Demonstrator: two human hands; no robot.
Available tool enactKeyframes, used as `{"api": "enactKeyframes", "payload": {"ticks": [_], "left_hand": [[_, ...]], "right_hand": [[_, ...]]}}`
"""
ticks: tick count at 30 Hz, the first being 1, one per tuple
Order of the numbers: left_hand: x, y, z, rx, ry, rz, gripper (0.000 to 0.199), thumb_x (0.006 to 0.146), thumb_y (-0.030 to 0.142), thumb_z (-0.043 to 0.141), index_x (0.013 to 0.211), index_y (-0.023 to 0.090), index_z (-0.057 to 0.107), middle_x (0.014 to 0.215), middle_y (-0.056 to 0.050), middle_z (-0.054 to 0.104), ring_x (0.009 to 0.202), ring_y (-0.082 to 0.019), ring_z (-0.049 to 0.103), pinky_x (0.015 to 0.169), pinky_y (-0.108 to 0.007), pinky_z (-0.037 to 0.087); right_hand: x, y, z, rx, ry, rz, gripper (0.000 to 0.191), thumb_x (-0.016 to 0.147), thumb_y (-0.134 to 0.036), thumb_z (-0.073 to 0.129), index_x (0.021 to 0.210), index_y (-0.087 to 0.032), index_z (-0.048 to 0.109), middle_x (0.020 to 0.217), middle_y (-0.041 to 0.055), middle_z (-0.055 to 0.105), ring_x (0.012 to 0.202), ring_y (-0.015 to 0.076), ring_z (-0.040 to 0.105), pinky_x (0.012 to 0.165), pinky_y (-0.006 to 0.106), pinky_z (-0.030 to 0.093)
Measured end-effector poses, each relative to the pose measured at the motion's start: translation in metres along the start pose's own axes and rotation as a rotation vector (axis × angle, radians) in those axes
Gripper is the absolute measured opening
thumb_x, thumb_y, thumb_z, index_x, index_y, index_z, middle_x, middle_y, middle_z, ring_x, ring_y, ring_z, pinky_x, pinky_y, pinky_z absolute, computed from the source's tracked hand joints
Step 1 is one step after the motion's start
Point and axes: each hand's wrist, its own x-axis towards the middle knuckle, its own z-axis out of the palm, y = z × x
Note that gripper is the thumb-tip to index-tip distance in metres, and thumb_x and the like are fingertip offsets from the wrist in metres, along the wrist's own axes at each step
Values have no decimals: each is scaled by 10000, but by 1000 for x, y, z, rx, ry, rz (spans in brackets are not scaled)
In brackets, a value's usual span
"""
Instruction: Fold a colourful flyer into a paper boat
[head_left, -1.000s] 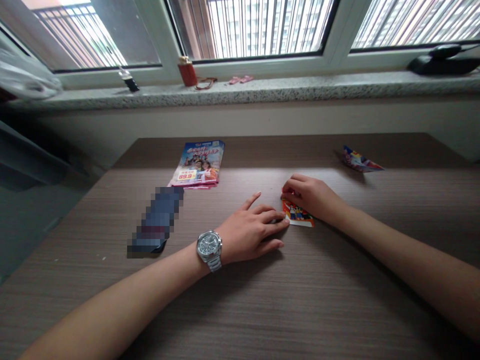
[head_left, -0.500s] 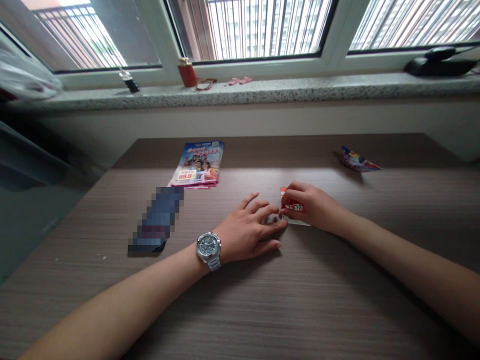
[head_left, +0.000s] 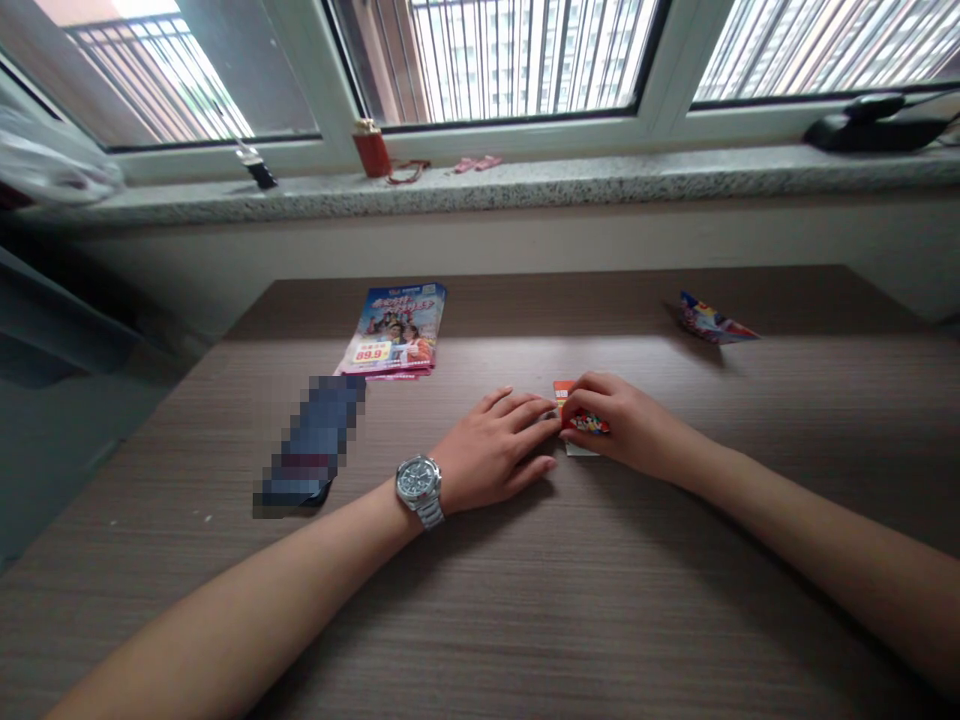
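Note:
A small folded paper (head_left: 589, 424), red and orange with colourful print and a white lower edge, lies on the brown table (head_left: 480, 610). My right hand (head_left: 626, 420) has its fingers closed on the paper from the right and covers much of it. My left hand (head_left: 499, 448), with a silver watch on the wrist, rests palm down with its fingers apart. Its fingertips reach the paper's left edge; whether they press on it is hard to tell.
A stack of printed flyers (head_left: 397, 330) lies at the back left, with a dark phone-like object (head_left: 315, 440), pixelated, in front of it. A folded colourful paper (head_left: 714, 322) stands at the back right. Small items, including a red container (head_left: 372, 152), sit on the windowsill (head_left: 600, 182).
The paper has turned slightly, and more of its orange upper left corner shows. My left fingers have drawn back a little to the left. My right hand has shifted slightly down.

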Motion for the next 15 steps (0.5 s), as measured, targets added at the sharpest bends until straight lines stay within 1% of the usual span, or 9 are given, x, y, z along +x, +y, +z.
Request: {"api": "enactKeyframes", "payload": {"ticks": [6, 11, 15], "left_hand": [[0, -2, 0, -8, -40, -2, 415, 1017, 460, 443, 1359, 260, 565, 1500, -83, 483, 1405, -269, 415, 1206, -523, 271], [0, -3, -1, -11, -45, -33, 400, 1015, 459, 454, 1361, 298, 575, 1523, -62, 465, 1422, -271, 399, 1204, -539, 262], [0, -2, -1, -21, -46, -28, 412, 1013, 465, 459, 1376, 298, 563, 1515, -63, 476, 1418, -266, 406, 1196, -533, 281]], "right_hand": [[-4, -3, -1, 24, -7, 12, 48, 889, -236, 675, 911, -221, 635, 996, 86, 624, 963, 243, 613, 863, 409, 504], [-7, -4, -3, 32, -39, 16, 168, 845, -299, 738, 967, -223, 650, 1021, 96, 619, 985, 260, 613, 871, 419, 513], [-9, -6, -4, 53, -36, 7, 218, 843, -276, 737, 1033, -222, 646, 1062, 106, 616, 1031, 267, 602, 908, 431, 509]]}}
